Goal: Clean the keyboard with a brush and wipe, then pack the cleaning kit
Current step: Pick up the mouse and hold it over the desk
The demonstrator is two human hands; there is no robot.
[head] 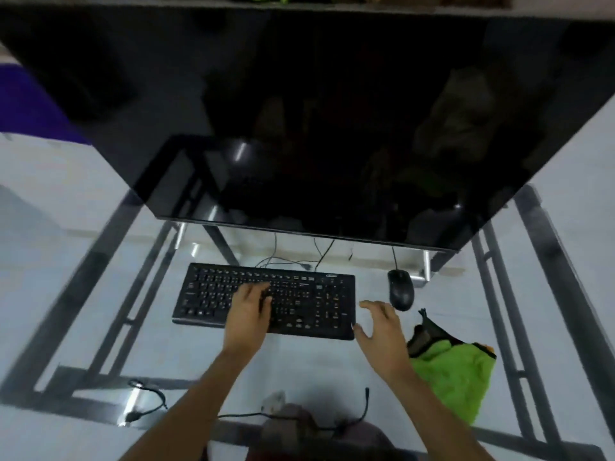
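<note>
A black keyboard (pixel 299 294) lies flat on the glass desk, below the monitor. My left hand (pixel 248 311) rests over its middle keys with fingers curled around a small dark object (pixel 265 299) that looks like a brush; its tip is lost against the black keys. My right hand (pixel 382 324) hovers just off the keyboard's right end, fingers spread, holding nothing. To its right lies a bright green cloth (pixel 456 377), with a dark pouch (pixel 429 334) partly on top of it.
A black mouse (pixel 401 289) sits right of the keyboard, its cable running back. A large dark monitor (pixel 299 128) overhangs the rear of the glass desk (pixel 100 294). Loose black cables (pixel 149 400) lie near the front edge.
</note>
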